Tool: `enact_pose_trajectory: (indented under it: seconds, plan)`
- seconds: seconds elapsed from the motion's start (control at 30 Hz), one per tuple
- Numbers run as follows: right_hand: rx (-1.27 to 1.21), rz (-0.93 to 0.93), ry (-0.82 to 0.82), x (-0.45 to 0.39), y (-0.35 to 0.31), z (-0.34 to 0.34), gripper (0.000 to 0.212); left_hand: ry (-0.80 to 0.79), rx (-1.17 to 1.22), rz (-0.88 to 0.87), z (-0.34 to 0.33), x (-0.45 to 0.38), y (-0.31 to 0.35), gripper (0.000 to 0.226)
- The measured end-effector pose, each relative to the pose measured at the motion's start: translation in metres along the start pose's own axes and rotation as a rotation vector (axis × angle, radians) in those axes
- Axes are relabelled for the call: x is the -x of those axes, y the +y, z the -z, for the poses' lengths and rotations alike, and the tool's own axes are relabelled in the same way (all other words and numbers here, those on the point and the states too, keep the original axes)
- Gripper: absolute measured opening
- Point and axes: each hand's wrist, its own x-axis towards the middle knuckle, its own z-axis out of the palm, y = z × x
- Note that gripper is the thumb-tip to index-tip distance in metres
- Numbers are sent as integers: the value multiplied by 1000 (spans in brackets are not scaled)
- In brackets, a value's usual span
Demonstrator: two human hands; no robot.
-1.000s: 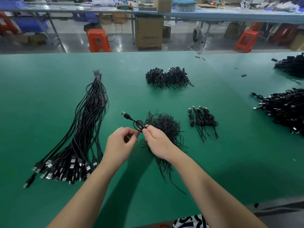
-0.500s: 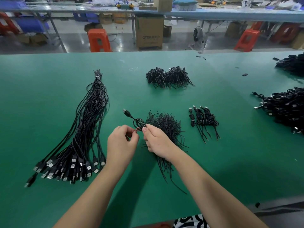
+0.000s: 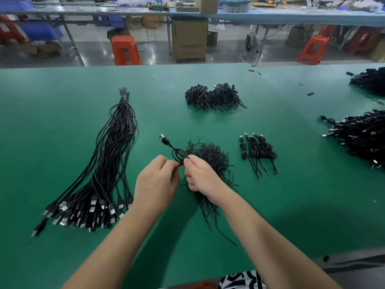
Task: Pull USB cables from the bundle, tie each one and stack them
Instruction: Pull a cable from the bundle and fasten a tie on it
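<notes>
Head view: both hands meeting at centre over green bench (image 3: 52, 257). Left hand (image 3: 155, 182) and right hand (image 3: 201, 178) with fingers curled, pinching a coiled cable (image 3: 178, 154) from either side; small loop and USB plug poking up toward 11 o'clock from the pinch. Whether a tie is on yet: cannot tell. Just behind and under the right hand, a heap of thin black ties (image 3: 210, 157), loose strands trailing toward 6 o'clock. At 9 o'clock, the bundle (image 3: 108, 163) of straight cables, bound at its far end, plugs fanned out near the front edge — still thick, so plenty left to pull. At 3 o'clock, near the ties, a short stack (image 3: 257, 150) of finished coils, only a handful. Larger dark piles at 12 o'clock (image 3: 214, 97) and far out at 2 to 3 o'clock (image 3: 360, 134), seemingly finished coils too. Judged: mid-tying one cable, most of this bundle still ahead.
</notes>
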Motion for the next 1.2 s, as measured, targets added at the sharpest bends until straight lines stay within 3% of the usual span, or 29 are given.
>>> enact_pose_trajectory:
  seconds: [0.13, 0.23, 0.3, 0.4, 0.67, 0.87, 1.0, 1.2]
  plan:
    - [-99, -91, -76, 1, -4, 5, 34, 66, -173, -358, 6, -4, -14, 9]
    - [-124, -130, -174, 2, -7, 9, 49, -6, -126, -500, 14, -12, -18, 24]
    - [-128, -127, -221, 3, -10, 9, 43, -52, -67, -512, 17, -18, -17, 30]
    - [-120, -114, -229, 1, -13, 7, 27, -70, -3, -393, 17, -22, -15, 22]
    - [-127, 12, -84, 3, -8, -10, 27, 4, 440, 206, 18, -21, 4, 13]
    - [406, 306, 123, 10, -1, -15, 30, -2, 606, 484, 17, -25, 12, 27]
    - [555, 446, 174, 12, 2, -10, 29, -36, 714, 607, 18, -25, 12, 22]
    - [826, 717, 196, 18, 4, 1, 23, -331, 862, 775, 28, -29, 0, 18]
